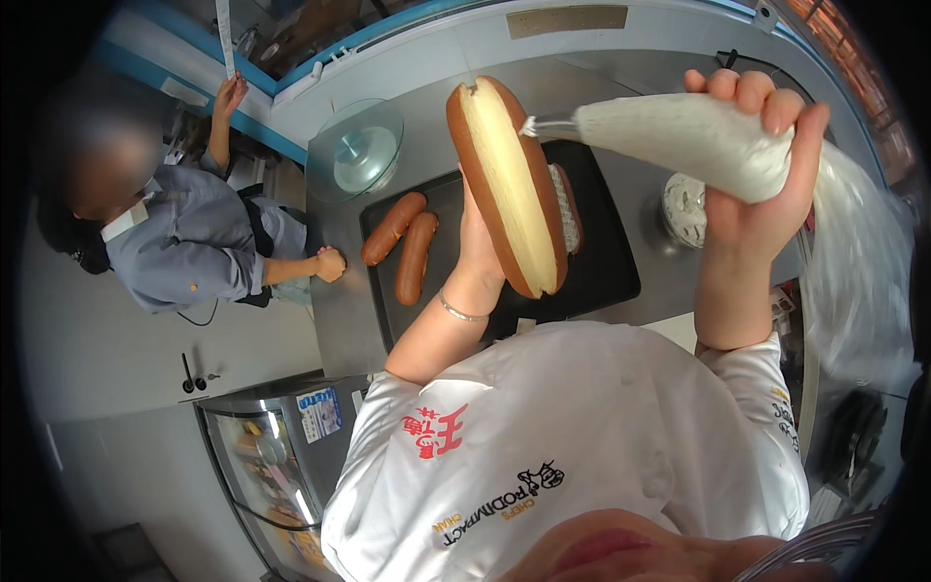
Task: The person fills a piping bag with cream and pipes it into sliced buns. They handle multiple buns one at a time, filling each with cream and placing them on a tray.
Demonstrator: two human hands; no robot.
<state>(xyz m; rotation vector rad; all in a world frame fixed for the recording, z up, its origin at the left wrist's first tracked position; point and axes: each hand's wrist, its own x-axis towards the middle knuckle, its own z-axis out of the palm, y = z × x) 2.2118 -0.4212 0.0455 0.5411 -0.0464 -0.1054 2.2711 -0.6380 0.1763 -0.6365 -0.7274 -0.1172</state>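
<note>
My left hand [477, 233] holds up a long brown bun [506, 184], split lengthwise with its pale inside showing; most of the fingers are hidden behind it. In my right hand [761, 209] is a piping bag [679, 141] full of white cream, squeezed at its thick end. The metal nozzle [553, 127], with a dab of cream at its tip, points left at the bun's upper right edge. Below them lies a black tray [611, 242]. Two whole brown buns [415, 257] rest on its left side, and a bun with white cream [565, 209] is partly hidden behind the held one.
Right of the tray stands a bowl [686, 209] of white cream. A glass stand [367, 155] sits at the counter's far left. Beside the steel counter [339, 320], a person in grey [204, 228] holds up a paper strip [226, 39]. A display case [262, 466] stands at lower left.
</note>
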